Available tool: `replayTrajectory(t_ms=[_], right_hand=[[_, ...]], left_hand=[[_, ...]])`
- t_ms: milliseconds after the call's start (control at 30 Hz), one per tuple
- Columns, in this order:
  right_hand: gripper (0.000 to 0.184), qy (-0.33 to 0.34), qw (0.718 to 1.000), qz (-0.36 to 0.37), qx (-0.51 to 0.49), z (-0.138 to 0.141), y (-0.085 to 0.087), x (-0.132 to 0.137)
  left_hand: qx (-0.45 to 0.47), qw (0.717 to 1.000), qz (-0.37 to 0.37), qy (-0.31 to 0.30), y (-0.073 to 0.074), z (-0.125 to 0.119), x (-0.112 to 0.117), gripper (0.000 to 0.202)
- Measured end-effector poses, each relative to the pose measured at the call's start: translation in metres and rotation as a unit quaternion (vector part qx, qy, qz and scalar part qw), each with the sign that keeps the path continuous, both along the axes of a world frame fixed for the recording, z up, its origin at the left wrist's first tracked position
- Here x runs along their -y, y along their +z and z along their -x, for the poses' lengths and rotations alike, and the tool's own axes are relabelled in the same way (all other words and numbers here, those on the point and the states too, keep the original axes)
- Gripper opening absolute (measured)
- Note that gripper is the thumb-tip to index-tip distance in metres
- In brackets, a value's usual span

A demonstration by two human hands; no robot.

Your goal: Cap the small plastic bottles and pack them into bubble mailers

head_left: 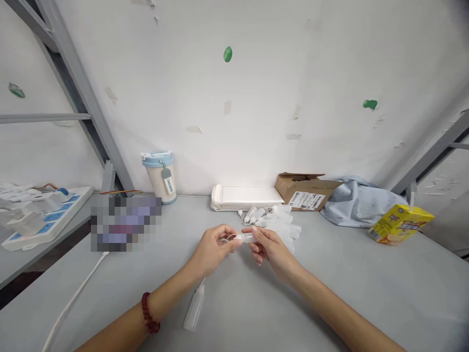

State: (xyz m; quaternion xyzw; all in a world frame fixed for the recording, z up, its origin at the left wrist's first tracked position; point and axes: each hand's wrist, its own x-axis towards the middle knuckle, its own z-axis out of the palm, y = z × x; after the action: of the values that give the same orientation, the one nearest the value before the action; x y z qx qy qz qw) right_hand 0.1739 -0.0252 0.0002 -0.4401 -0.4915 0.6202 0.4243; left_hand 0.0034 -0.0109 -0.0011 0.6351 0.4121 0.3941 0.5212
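1. Scuffed white wall (256,98) stands behind a grey tabletop (264,313); along its foot sit a lidded cup (159,178), a flat white stack (249,198), a cardboard box (304,193) and a pale blue cloth (359,203), with a yellow carton (401,225) farther right.

2. Between the person's two hands, above the tabletop and roughly in front of the body's middle, is a small translucent tube (248,238) with a white end piece (238,237).

3. Its long axis runs nearly side to side, the white end piece toward the left and the tube body toward the right, so the two hands meet it from opposite ends.

4. On the left hand (213,249), the fingers pinch the white end piece, where thin wires (232,236) curve out; on the right hand (271,245), thumb and forefinger grip the tube body. Neither hand is free, and neither is clearly nearer.

5. Just beyond the right hand lies a pile of similar tubes (280,220).

6. Nearer the person, beside the left forearm, another tube (194,309) lies slantwise, a wire leading from its narrow tip; whether that wire joins the held piece cannot be told.
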Motion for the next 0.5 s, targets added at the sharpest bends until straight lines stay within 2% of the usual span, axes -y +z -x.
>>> replayTrajectory(t_ms=[167,233,400,500], right_hand=[[0.049,0.002,1.000,0.014,-0.013,0.001,0.002,0.001],[0.048,0.004,1.000,0.006,-0.014,0.001,0.003,0.002],[0.040,0.038,0.997,-0.059,0.033,0.005,0.004,0.006],[0.039,0.083,0.990,-0.089,0.068,0.006,0.004,0.008]], left_hand=[[-0.008,0.999,-0.026,0.019,0.002,0.000,0.003,0.024],[0.017,1.000,-0.001,0.001,0.003,0.000,0.002,0.028],[0.037,0.988,0.129,-0.074,0.000,0.003,-0.006,0.045],[0.033,0.988,0.121,-0.087,0.000,0.006,-0.008,0.046]])
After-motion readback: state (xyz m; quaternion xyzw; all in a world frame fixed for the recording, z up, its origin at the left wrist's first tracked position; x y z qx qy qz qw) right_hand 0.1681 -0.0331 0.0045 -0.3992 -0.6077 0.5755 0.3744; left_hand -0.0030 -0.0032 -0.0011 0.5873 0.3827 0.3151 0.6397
